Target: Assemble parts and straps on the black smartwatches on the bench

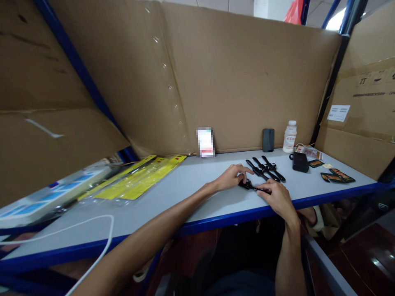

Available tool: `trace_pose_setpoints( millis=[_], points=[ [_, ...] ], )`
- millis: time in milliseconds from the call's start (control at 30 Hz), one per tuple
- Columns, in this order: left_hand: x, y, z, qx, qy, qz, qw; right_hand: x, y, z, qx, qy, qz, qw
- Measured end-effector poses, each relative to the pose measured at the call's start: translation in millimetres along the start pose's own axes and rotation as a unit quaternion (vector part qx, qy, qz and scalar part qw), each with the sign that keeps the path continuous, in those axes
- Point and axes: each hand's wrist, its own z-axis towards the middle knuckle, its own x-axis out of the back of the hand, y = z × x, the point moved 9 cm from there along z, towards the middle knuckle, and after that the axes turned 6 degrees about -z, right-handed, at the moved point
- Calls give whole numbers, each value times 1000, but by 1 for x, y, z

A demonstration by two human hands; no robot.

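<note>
Both my hands are at a black spokeshave (247,185) near the front of the table. My left hand (232,177) has its fingers closed around the left end and middle of the tool. With my right hand (277,196) I pinch its right handle. Parts of the spokeshave are hidden under my fingers. Just beyond it, several more black spokeshaves (268,167) lie side by side on the grey tabletop (188,193), slanting away from me.
Yellow cards with clear blister packs (145,181) lie on the left, beside a white and blue box (58,193). A lit phone (205,142), a dark case (268,140) and a white bottle (289,137) stand along the cardboard wall (247,82). Further right are a black box-shaped item (300,162) and dark printed cards (338,176).
</note>
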Motion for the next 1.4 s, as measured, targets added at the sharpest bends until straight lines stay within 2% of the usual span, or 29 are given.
trace_pose_setpoints(
  millis=[100, 233, 300, 433, 533, 600, 700, 800, 900, 1067, 1400],
  points=[
    [3, -4, 0, 12, 13, 10, 1000, 0, 0, 0, -3, 1, -4, 1000],
    [-3, 4, 0, 0, -22, -43, 999, 0, 1, 0, 4, 1, -4, 1000],
    [-2, 4, 0, 3, -17, -46, 999, 0, 1, 1, 4, 0, -4, 1000],
    [11, -10, -2, 18, 7, 76, 997, 1, 1, 0, -1, 1, -3, 1000],
    [9, -21, -4, 18, -41, 170, 984, 2, -1, -1, 0, 2, -3, 1000],
    [6, -23, -7, 16, -72, 192, 979, 2, -2, -1, 3, 3, -3, 1000],
    [3, -22, -8, 11, -85, 201, 976, 3, -2, -1, 7, 6, -1, 1000],
    [3, -17, -5, 4, -56, 184, 981, 2, 0, -1, 5, 4, 0, 1000],
    [-1, -14, -2, -2, -33, 119, 992, 1, 1, 0, 3, 3, 0, 1000],
    [-15, -12, 1, -11, -43, 39, 998, 2, 1, 1, 3, 3, -4, 1000],
    [-12, -20, 1, 39, -34, -8, 999, 3, -1, 0, -1, 1, 2, 1000]
  ],
)
